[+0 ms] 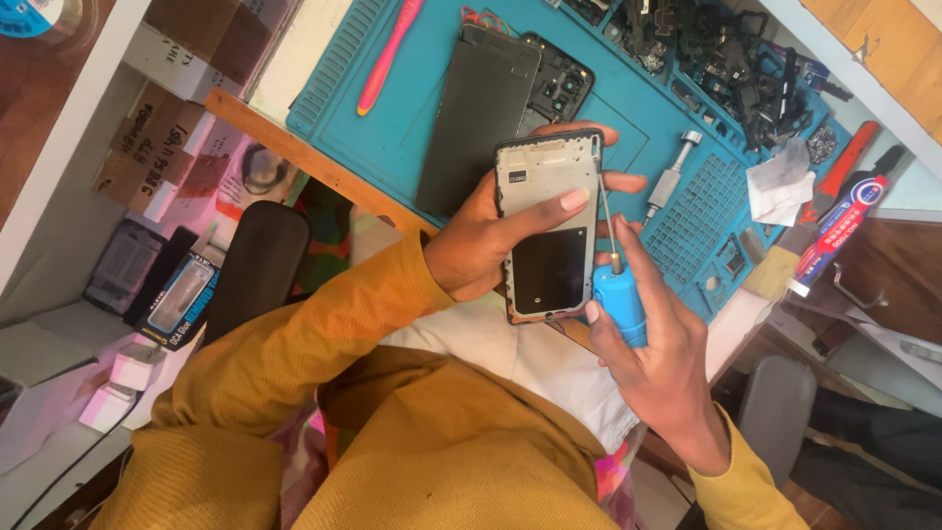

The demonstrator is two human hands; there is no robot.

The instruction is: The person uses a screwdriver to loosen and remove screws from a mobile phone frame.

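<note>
Left hand (pixel 481 240) is gripping an opened phone frame (pixel 549 226) upright above the lap, thumb lying across its pale inner plate. Right hand (pixel 653 348) is pinching a blue-handled screwdriver (pixel 616 285), its thin metal shaft touching the frame's upper right edge. Behind them, a ribbed teal mat (pixel 412 128) is covering the desk (pixel 294 147), carrying a dark screen panel (pixel 478 118), a pink pry tool (pixel 391 54) and a heap of small black parts (pixel 726 59)

Phone frame (pixel 548 228): dull grey metal, shiny black patch low down. Screwdriver (pixel 616 285): smooth blue plastic handle, thin shiny metal shaft. Work mat (pixel 412 118): matt blue rubber, ribbed rows. Pink pry tool (pixel 389 54): smooth plastic. Sleeves (pixel 324 324): soft mustard cloth. Desk edge (pixel 294 152): bare wood.
</note>
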